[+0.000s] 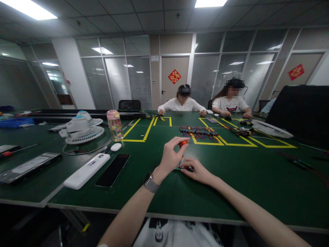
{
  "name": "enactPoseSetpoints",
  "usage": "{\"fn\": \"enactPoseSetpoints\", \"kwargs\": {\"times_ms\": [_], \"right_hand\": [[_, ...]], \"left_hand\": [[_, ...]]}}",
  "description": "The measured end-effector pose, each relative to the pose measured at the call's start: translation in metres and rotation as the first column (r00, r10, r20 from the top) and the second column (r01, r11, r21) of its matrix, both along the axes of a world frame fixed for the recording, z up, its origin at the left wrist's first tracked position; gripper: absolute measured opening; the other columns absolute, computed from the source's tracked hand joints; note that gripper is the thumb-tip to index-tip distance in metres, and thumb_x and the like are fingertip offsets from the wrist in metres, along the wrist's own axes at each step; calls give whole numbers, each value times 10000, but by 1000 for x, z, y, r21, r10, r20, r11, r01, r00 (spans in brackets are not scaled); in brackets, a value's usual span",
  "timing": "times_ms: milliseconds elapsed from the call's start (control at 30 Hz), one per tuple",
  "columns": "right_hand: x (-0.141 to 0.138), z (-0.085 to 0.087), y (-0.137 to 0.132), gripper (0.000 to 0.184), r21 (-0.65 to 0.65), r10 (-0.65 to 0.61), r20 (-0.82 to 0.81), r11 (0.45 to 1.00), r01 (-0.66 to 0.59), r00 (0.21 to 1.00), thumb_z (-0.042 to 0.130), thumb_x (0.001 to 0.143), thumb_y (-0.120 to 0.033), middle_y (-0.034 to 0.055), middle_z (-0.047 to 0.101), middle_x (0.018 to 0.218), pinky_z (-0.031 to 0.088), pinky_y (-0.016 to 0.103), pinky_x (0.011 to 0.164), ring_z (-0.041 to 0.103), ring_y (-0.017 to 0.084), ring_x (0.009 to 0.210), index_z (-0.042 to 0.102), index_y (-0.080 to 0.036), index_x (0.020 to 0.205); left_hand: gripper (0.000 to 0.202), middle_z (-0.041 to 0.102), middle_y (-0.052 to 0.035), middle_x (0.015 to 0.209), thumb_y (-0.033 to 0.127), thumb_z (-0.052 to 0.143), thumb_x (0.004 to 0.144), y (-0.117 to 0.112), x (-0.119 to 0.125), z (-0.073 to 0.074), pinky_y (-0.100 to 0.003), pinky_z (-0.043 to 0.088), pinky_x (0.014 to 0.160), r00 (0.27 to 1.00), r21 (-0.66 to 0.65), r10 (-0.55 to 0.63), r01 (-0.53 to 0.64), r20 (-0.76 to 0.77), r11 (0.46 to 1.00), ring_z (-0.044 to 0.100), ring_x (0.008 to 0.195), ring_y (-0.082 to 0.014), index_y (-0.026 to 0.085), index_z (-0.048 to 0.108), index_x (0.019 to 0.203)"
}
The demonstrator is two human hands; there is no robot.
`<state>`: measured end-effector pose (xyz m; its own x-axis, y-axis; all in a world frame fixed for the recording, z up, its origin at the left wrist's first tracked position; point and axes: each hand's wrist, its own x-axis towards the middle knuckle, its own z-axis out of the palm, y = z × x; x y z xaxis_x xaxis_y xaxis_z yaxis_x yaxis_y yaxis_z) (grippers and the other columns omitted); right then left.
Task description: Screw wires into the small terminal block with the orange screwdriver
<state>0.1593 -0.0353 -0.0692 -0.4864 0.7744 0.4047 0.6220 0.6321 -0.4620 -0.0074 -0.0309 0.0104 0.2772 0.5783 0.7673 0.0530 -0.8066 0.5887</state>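
Observation:
My left hand (171, 153), with a watch on its wrist, is closed around the orange handle of a screwdriver (183, 143). The tool stands nearly upright, its shaft pointing down at a small green circuit board (177, 168) on the table. Low beside it, my right hand (194, 169) pinches the board with its fingers and rests close to the tabletop. Most of the board is hidden under the fingers, and the exact spot the screwdriver tip touches is too small to tell. Beyond my hands lies a cluster of small boards with red and blue wires (199, 133).
On the green table (246, 181) are a black phone (113, 170), a white power bank (87, 171), a pink-lidded bottle (114, 126), white fans (83, 128) and a hard drive (31, 167). Two people (183, 103) sit across. Wired boards (299, 163) lie at right.

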Motion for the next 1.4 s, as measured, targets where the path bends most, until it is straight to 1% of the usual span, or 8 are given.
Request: {"fn": "enactPoseSetpoints", "kwargs": {"times_ms": [167,300,500,733,867,1000,1133,1400], "right_hand": [[0,1,0,181,2,8,-5,1000,-8,1000,577,864,-252,45,609,806,440,272,685,559,160,723,724,-191,952],[0,0,0,183,-3,5,7,1000,-5,1000,579,861,-245,39,599,784,424,254,649,549,152,706,726,-192,957],[0,1,0,188,-8,5,12,1000,-5,1000,576,860,-238,45,605,799,424,259,659,548,154,709,727,-187,959],[-1,4,-2,186,-26,4,2,1000,-4,1000,577,857,-228,52,617,812,429,267,677,557,160,722,728,-181,956],[-1,4,-2,184,-23,4,4,1000,-4,1000,582,854,-229,48,610,796,426,266,671,557,159,716,727,-180,956],[-1,2,-1,180,-22,2,3,1000,-2,1000,587,851,-229,46,610,803,426,264,669,559,157,710,726,-182,955],[-1,2,-2,178,-27,-12,7,1000,12,1000,591,851,-236,42,605,792,426,269,683,557,159,715,730,-189,953],[0,1,-1,181,-26,-16,14,1000,17,1000,588,854,-240,38,599,793,417,263,667,554,158,712,727,-201,963]], "left_hand": [[139,608,-31,896,231,597,860,1,0,0,-258,466,778,995,64,94,-93,-15,994,582,835,-138,189,687,956],[246,565,-38,933,246,463,931,1,-2,1,-268,457,825,992,30,125,-124,-33,992,568,879,-140,211,681,1041],[350,583,-53,1239,199,373,955,6,-2,-4,-322,400,1022,999,11,15,-14,-34,1000,530,1167,-174,230,576,1238],[347,594,-67,1284,213,398,948,7,-1,-6,-343,426,1030,1000,-48,-3,2,-15,999,556,1183,-183,196,563,1252],[320,627,-80,1231,189,441,929,5,0,-2,-327,448,995,1000,-38,12,-12,10,999,585,1135,-177,177,596,1209],[230,679,-57,1022,177,559,869,2,0,0,-286,495,841,996,18,87,-87,34,996,631,931,-158,192,668,1072],[128,582,-9,832,197,682,786,2,0,-1,-241,470,702,981,55,186,-189,56,980,565,741,-117,201,709,912],[97,521,-3,822,244,685,793,4,0,-2,-236,459,693,979,49,199,-202,46,978,537,745,-118,206,705,880]]}}
